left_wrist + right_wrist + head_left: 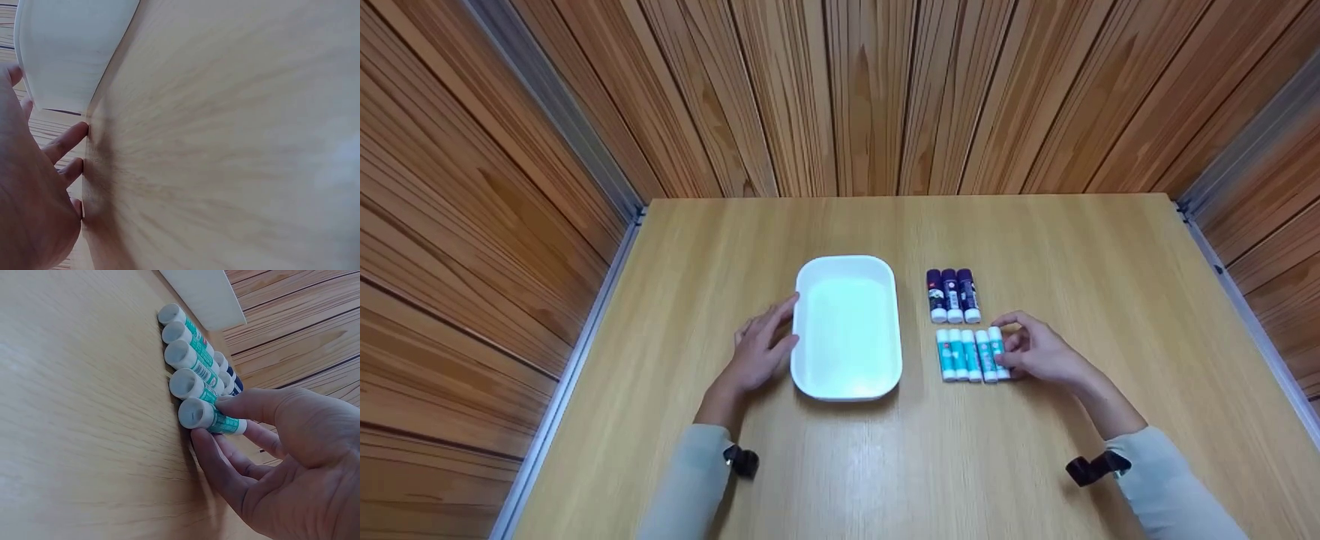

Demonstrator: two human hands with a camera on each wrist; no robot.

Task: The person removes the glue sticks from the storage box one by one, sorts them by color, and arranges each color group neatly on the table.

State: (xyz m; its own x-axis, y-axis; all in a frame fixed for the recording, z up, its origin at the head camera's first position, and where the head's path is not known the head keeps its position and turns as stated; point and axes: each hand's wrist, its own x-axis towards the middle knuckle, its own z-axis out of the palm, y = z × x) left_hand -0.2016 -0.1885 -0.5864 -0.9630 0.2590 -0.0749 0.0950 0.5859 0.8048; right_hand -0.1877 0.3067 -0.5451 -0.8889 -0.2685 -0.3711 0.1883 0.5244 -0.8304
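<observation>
My right hand (1039, 352) pinches the rightmost teal-and-white glue stick (226, 424) between thumb and fingers. That stick lies at the end of a side-by-side row of several teal glue sticks (967, 356). Just beyond the row are 3 dark purple glue sticks (952, 292) with white ends, also side by side. A white rectangular tray (846, 390) stands left of the sticks, with nothing in it. At the tray's left side, my left hand (757, 356) touches the rim with thumb and index finger; its other fingers rest loosely near the table in the left wrist view.
The wooden table (840, 480) is bounded at the back by a wood-plank wall (870, 97). Similar plank panels with metal edge strips (570, 360) stand at both sides. A black strap (742, 460) with a camera sits on each wrist.
</observation>
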